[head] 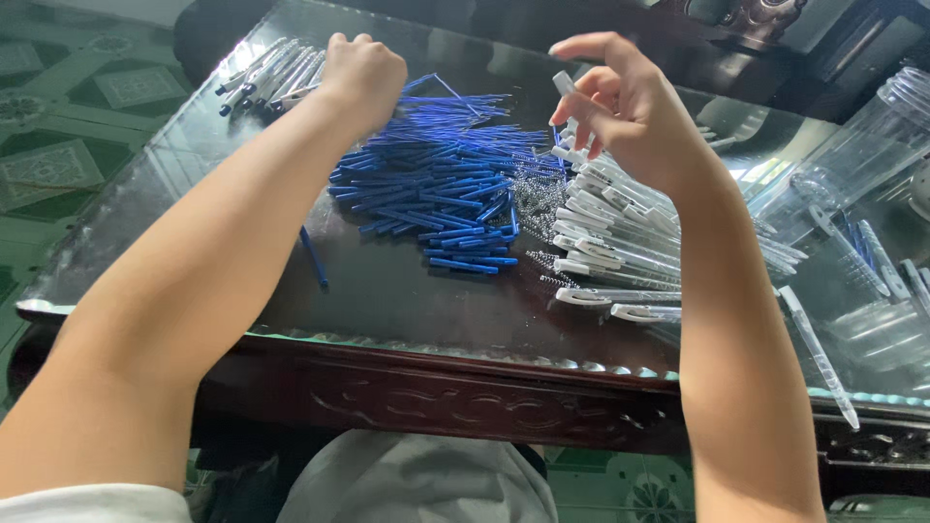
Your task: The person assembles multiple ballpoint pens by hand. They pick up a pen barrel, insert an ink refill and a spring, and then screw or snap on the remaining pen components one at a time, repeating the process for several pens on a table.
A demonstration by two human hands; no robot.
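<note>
On the glass table, clear pen barrels lie nearest, beside blue refills; above them the right hand pinches a white pen part; farther off, the left hand is clenched by assembled pens

Two hands, one pile of blue refills, one heap of clear pen barrels

A glass-topped dark wooden table with a carved edge stands on a green patterned tile floor, apparently in daylight.
</note>
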